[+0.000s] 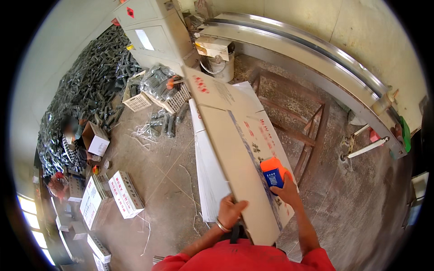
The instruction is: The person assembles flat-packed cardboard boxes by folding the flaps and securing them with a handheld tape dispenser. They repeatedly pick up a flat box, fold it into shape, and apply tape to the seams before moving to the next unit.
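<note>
A large flattened cardboard box [226, 149], tan with red and dark print, stands tilted in front of me. My left hand [231, 211] grips its near left edge, thumb on the face and fingers behind the edge. In my right hand [285, 190] is an orange tape dispenser [271, 164] with a blue label. It rests against the printed right part of the cardboard, and the fingers under it are partly hidden. More flat cardboard sheets [207, 169], white on the outside, stand just behind and left of the held one.
Far left, a person [74, 142] sits beside an open carton [95, 137] and a heap of dark wrapped packets [86, 79]. Plastic crates [174, 100] stand by a cabinet [156, 40]. White cartons [126, 194] lie at left. A rusty metal frame [312, 126] stands at right, below a long bench [298, 54].
</note>
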Action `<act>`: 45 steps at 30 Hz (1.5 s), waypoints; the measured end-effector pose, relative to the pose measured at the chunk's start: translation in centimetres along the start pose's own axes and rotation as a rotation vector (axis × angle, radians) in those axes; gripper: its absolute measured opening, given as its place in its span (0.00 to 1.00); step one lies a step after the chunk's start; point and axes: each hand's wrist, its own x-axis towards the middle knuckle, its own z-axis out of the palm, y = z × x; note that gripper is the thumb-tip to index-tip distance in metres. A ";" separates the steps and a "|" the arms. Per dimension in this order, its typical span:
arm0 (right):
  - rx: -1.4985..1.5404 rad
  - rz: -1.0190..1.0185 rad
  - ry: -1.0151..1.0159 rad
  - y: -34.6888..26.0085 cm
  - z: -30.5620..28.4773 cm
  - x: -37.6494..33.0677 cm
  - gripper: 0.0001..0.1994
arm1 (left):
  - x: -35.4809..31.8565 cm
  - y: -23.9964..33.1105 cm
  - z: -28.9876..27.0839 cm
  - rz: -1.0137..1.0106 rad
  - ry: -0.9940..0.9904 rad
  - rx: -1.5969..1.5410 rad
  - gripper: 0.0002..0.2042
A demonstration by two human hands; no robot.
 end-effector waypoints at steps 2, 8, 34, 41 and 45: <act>0.113 -0.006 -0.014 -1.7 -1.2 -1.1 0.32 | -1.7 3.7 1.8 -0.006 -0.128 0.437 0.12; 0.445 0.119 0.059 -9.2 -5.9 -5.6 0.30 | 2.7 6.9 -1.0 0.714 -0.612 0.576 0.32; -0.638 0.134 0.691 -12.3 -15.7 -12.6 0.32 | 11.5 10.7 -2.8 1.512 -0.517 1.216 0.29; -1.024 -0.025 0.649 -12.7 -14.4 -10.3 0.34 | 12.0 11.1 -2.4 1.455 -0.590 1.380 0.03; -1.181 -0.248 0.840 -12.1 -15.2 -7.9 0.35 | 7.7 8.5 -3.0 1.469 -0.756 1.446 0.03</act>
